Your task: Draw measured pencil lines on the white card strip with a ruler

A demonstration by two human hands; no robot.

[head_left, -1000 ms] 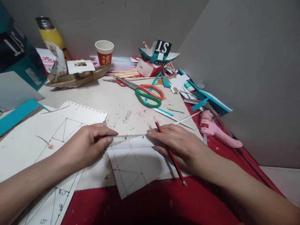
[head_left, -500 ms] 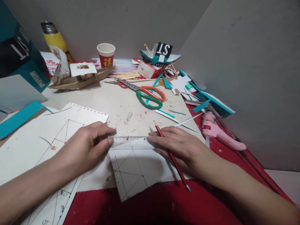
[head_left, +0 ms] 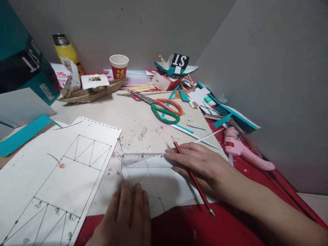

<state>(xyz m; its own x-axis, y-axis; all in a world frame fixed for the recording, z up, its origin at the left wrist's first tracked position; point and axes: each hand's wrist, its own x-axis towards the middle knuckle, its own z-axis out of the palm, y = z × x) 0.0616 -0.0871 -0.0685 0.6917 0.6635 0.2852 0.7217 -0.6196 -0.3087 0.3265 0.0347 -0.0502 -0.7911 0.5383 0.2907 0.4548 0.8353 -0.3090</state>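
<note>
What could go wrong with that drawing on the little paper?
The clear ruler might swivel: the right hand covers one end, while the other has no hand on it.

The pencil is tucked between that hand's fingers, so it could slip.

The left hand lies over the small sheet, so a slide might shift the paper out of line.

Red-and-black pencil (head_left: pixel 193 177); white sheet (head_left: pixel 164 181) patterned with dark lines.
</note>
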